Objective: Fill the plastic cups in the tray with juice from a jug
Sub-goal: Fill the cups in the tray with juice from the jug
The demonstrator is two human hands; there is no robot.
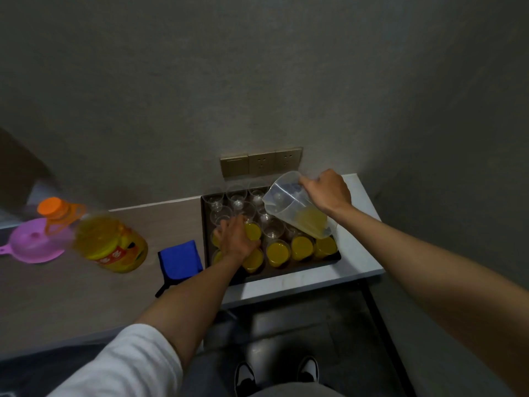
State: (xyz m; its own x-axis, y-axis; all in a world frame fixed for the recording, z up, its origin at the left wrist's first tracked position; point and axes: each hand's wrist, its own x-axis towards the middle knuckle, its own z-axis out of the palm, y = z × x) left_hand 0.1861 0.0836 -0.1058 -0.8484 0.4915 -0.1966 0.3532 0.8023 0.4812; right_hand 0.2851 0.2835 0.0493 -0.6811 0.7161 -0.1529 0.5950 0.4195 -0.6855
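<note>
Grey wall (257, 81) behind, one socket strip (261, 165) w/ 3 plates. Pale table (309, 279) at your waist, dark floor below. One dark tray (286, 271) on table by wall. One juice bottle (110, 242), orange cap, left of tray. One pink funnel (34, 245) far left. One blue cloth (179, 259) betw bottle & tray. One clear jug (294, 207), tilted over tray, some juice inside; your right hand (329, 193) grips its handle. Your left hand (236, 239) over tray's left cups, grip can't tell. Cups (276, 253): approx 7 w/ juice visible, near rows; approx 10 empty toward wall, some hidden.
</note>
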